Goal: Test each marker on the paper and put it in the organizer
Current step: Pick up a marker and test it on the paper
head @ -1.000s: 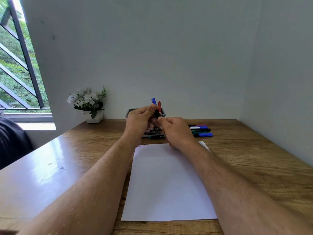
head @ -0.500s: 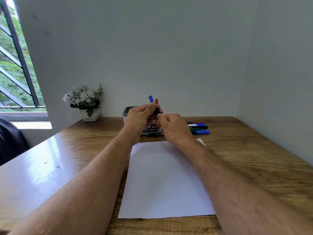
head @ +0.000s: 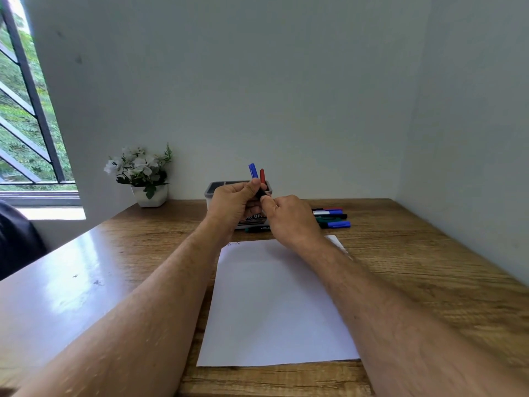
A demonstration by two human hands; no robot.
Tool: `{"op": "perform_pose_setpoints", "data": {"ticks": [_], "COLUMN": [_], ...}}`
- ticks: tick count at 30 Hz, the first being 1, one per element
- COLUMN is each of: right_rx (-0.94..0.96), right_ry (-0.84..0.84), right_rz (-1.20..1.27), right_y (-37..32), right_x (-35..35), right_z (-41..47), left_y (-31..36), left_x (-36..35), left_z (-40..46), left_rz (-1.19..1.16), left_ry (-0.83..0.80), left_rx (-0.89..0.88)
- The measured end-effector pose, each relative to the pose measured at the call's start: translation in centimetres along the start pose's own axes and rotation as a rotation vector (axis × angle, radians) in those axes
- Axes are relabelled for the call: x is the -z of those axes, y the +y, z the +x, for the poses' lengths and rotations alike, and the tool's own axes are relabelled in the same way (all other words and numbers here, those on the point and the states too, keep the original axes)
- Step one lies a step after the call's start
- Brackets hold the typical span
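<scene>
My left hand and my right hand meet above the far edge of the white paper. Between them they hold a black marker: the left hand curls round it and the right thumb and fingers pinch its near end. Most of that marker is hidden by the fingers. Right behind the hands stands the grey organizer, with a blue marker and a red marker sticking up from it. Faint small marks sit at the paper's top left corner.
Several capped markers lie in a row on the wooden table right of the organizer, and a dark green one lies in front of it. A white pot of flowers stands at the back left. Walls close the table at back and right.
Both hands stay together on the marker in nearly the same place. The view has shifted slightly, so the table and organizer sit a little lower and to the left.
</scene>
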State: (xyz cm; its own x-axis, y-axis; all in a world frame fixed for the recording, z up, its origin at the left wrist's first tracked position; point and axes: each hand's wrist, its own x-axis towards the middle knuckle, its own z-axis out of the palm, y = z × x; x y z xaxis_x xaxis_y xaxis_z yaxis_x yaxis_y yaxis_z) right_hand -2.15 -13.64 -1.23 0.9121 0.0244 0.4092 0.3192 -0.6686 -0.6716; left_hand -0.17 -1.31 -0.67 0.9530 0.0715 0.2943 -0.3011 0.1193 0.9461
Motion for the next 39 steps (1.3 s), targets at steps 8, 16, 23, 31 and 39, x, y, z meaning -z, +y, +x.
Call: {"op": "perform_pose_setpoints", "data": {"ticks": [8,16,23,31,39], "right_rx": [-0.026,-0.260,-0.284,-0.274,-0.305], "right_ry": [-0.036,-0.064,-0.083,-0.141,-0.217], "right_rz": [0.061,0.498,0.838,0.872,0.738], "right_y": [-0.3,0.0,-0.5,-0.1,0.1], "right_x": [0.0,0.3,0.7,0.3,-0.4], "right_z": [-0.9,-1.0,-1.2,-1.3,-1.8], "left_y": [0.9,0.8,1.2,0.6,-0.1], "left_x": [1.4,2.2,2.9,2.0,2.3], "left_z": [0.0,0.1,0.1,-1.0,-0.3], "left_rz": [-0.127,0.068,0.445,0.906,0.997], "left_ry": [0.044,0.144,0.146,-0.043,0.030], "left_rx": [-0.012,0.014,0.138,0.274,0.334]}}
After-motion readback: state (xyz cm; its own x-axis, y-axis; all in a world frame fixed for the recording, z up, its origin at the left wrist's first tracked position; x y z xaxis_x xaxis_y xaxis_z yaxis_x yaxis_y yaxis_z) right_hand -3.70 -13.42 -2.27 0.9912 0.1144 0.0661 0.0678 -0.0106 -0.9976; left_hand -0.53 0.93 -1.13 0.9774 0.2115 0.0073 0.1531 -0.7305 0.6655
